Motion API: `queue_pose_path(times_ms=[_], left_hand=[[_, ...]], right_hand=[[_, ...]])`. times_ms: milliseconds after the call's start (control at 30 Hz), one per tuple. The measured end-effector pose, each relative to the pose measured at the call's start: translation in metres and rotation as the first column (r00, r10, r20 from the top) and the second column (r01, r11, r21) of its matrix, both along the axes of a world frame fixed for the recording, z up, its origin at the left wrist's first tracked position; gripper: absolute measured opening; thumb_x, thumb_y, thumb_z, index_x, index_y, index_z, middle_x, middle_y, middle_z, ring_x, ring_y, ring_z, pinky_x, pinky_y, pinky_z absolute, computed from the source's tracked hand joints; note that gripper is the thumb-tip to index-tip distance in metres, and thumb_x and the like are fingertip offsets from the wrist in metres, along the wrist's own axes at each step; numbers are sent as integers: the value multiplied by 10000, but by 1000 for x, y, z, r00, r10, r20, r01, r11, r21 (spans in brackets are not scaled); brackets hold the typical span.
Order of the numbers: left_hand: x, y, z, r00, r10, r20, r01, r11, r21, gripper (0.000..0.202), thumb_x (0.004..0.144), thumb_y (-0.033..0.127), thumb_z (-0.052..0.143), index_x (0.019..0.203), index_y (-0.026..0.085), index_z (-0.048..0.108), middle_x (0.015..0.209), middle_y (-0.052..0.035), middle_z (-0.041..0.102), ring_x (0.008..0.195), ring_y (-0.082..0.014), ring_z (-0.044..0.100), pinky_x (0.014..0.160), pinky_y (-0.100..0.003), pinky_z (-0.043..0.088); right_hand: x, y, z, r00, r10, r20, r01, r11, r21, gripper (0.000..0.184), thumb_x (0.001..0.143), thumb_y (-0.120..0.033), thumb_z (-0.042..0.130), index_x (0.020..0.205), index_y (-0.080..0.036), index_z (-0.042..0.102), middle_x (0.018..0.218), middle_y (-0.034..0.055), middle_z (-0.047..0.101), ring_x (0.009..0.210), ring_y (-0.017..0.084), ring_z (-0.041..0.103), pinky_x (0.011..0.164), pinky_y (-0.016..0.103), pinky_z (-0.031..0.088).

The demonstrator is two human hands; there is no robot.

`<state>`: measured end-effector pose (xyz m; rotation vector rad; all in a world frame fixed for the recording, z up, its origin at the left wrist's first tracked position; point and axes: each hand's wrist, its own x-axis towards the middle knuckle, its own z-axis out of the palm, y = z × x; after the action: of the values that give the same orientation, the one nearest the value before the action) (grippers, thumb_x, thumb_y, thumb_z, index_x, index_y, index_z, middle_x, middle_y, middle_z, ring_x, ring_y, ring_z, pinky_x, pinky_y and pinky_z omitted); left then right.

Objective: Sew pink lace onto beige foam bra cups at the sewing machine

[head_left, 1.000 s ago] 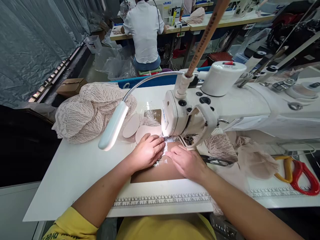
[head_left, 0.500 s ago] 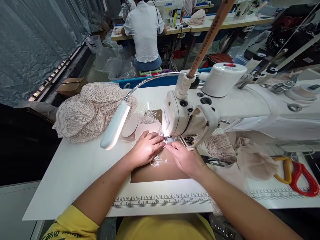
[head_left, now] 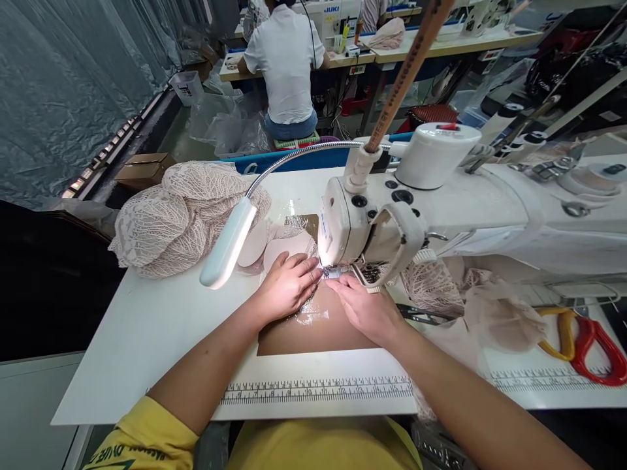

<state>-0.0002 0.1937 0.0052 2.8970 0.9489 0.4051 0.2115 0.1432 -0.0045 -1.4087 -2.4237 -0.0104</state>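
Under the white sewing machine's head (head_left: 337, 225), a pale pink piece with lace and a smooth round cup (head_left: 287, 248) lies at the lit presser foot (head_left: 333, 271). My left hand (head_left: 289, 287) rests flat on this piece, just left of the foot, fingers stretched out. To the right of the foot, my right hand (head_left: 367, 310) has its thumb and forefinger closed at the fabric's near edge, close to the needle. The fingers partly cover that edge. Beneath both hands is a brown sheet (head_left: 313, 339) with clear shiny tape over part of it.
A pile of pale lace cups (head_left: 161, 222) sits at the left. A bendy lamp (head_left: 228, 245) reaches over the white table (head_left: 171, 326). Red and yellow handled scissors (head_left: 595, 349) and more lace (head_left: 434, 287) lie right. A person in white (head_left: 289, 65) sits ahead.
The view has shifted very slightly. Both hands stay beside the presser foot, and the fabric there shows hardly any movement.
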Motion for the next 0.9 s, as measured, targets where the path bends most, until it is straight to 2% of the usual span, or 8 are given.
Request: queue_pose_path(times_ms=[133,267,433,567,700,800,900], left_hand=[[0,0,1,1000,20,-13,-19,1000,15,353,944,292,410,1241,182,566,1206,-130,611,1133,-287,492,925,-446,365],[1,-3,7,994,67,-88,-63,997,50,374,951,348,397,1230,164,563,1199,-132,608,1122,-300,492,895,-445,383],[-3,-16,23,970,154,-190,-155,988,9,439,940,476,389,1118,146,619,1084,-126,636,943,-272,561,694,-369,446],[-6,-26,31,964,163,-208,-179,982,-57,434,940,472,392,949,137,669,893,-108,648,805,-235,585,613,-330,449],[-2,-28,30,991,78,-106,-90,990,-110,374,936,412,424,935,125,664,915,-110,640,856,-236,582,714,-346,489],[3,-29,25,999,-32,-2,32,990,-134,327,942,357,427,999,125,649,1007,-122,636,898,-223,572,787,-346,494],[5,-30,18,997,-79,22,81,990,-115,315,960,294,392,1097,130,624,1128,-127,631,940,-222,566,822,-362,489]], right_hand=[[0,0,1,1000,-4,-11,4,1000,-14,366,883,-115,429,1136,-229,666,916,53,682,750,154,585,687,256,422],[1,0,0,1000,-15,1,15,1000,-1,345,886,-129,434,1107,-234,676,892,44,694,754,159,594,685,259,420],[3,0,0,996,-90,11,90,996,21,304,893,-160,443,1032,-207,708,833,61,702,763,187,616,703,288,436],[4,0,2,991,-129,27,129,992,4,308,919,-201,417,965,-196,722,807,74,698,735,183,617,688,284,449],[5,-1,3,995,-91,28,91,995,30,323,918,-180,407,1037,-190,707,833,81,694,746,182,612,701,282,448],[6,-3,3,1000,-28,-12,28,1000,-5,347,877,-119,430,1088,-208,691,831,60,679,727,167,585,668,261,425],[7,-5,3,998,51,-40,-53,998,-43,378,854,-84,424,1089,-214,691,805,41,654,648,136,529,599,240,379]])
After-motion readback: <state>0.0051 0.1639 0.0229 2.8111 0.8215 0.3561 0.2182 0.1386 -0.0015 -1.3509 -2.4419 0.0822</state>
